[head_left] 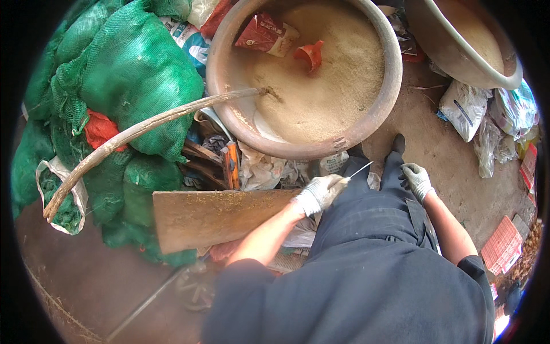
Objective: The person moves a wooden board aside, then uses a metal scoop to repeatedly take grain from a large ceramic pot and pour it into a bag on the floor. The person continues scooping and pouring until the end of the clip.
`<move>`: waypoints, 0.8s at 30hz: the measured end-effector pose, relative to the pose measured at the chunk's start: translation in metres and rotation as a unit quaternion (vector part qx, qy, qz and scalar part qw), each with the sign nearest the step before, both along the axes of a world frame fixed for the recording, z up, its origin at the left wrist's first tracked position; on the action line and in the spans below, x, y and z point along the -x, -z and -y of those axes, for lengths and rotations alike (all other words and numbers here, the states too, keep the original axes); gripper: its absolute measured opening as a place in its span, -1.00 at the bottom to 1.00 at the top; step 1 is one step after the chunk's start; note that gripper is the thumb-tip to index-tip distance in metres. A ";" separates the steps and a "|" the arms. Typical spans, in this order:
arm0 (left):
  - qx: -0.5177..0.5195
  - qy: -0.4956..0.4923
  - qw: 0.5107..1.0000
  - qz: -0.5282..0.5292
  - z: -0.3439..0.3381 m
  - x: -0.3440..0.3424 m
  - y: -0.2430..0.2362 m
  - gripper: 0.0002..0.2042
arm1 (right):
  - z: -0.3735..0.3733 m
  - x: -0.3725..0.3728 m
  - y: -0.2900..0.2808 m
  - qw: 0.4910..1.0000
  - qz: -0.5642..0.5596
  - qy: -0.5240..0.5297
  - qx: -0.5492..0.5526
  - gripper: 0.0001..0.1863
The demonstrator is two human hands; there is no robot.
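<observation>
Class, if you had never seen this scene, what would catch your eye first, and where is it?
The big round basin of sandy powder fills the top centre, with a red scoop and a red packet lying in it. Green mesh sacks pile up at left, crossed by a long curved stick. Below, the gloved left hand holds a thin rod.

Bare earthen floor (441,143) under daylight; green mesh sacks (126,74) heaped at left. Plastic bags (467,106) litter the right; a smooth brown floor slab (86,275) lies lower left.

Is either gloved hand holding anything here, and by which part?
The left hand grips a thin white stick-like tool by its near end; its tip points away. The right hand rests on the person's leg, holding nothing.
</observation>
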State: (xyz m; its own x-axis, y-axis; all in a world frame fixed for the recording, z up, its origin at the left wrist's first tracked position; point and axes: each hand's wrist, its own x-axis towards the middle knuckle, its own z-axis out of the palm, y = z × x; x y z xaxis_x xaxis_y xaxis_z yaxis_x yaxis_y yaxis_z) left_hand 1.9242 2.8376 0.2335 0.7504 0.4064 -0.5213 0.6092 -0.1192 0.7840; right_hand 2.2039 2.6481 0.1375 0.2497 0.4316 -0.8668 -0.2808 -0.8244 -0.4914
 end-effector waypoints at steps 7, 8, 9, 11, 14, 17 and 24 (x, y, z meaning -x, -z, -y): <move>0.658 -0.491 0.562 0.097 -0.054 0.127 0.091 -0.68 | -0.007 -0.003 0.003 1.000 -0.004 0.005 -0.009 -0.70; 0.638 -0.502 0.581 0.064 -0.071 0.154 0.095 -0.63 | -0.009 -0.003 0.005 1.000 -0.005 0.007 -0.012 -0.70; 0.576 -0.544 0.610 -0.002 -0.098 0.151 0.078 -0.65 | -0.005 -0.005 0.006 1.000 -0.001 0.015 -0.007 -0.71; 0.400 -0.600 0.682 -0.123 -0.154 0.167 0.047 -0.66 | -0.003 -0.006 0.007 1.000 -0.008 0.020 -0.002 -0.71; -0.175 -0.438 0.835 -0.284 -0.224 0.210 0.028 -0.61 | -0.020 -0.002 0.004 1.000 -0.009 -0.010 -0.011 -0.71; -0.458 -0.185 0.773 -0.397 -0.223 0.157 0.008 -0.61 | -0.015 -0.005 0.003 1.000 -0.004 0.011 -0.008 -0.70; -0.358 0.064 0.855 -0.370 -0.076 0.131 0.060 -0.69 | -0.013 -0.002 0.006 1.000 -0.009 0.012 -0.016 -0.70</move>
